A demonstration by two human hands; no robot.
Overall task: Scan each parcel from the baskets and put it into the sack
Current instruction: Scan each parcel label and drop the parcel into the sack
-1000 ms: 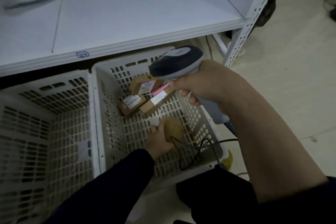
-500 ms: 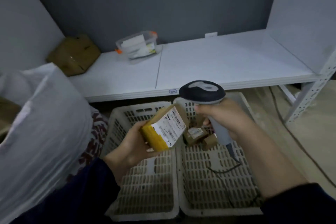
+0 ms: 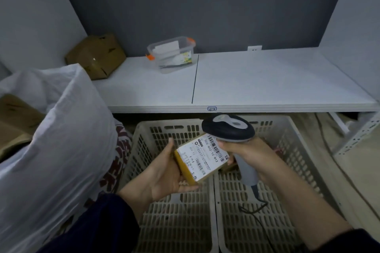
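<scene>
Left grip (image 3: 165, 173) around yellow-edged, white-labelled parcel (image 3: 202, 158)

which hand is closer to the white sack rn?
Left. The left hand, holding the parcel, is just right of the sack; the right hand, gripping the scanner, is farther right.

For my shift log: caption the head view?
Left hand holds a labelled brown cardboard parcel near the grey-and-black handheld scanner gripped by the right hand, above white plastic baskets.

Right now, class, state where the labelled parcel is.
In the head view the parcel is at centre, gripped by the left hand above the white baskets, with the scanner in the right hand close at its right.
</scene>
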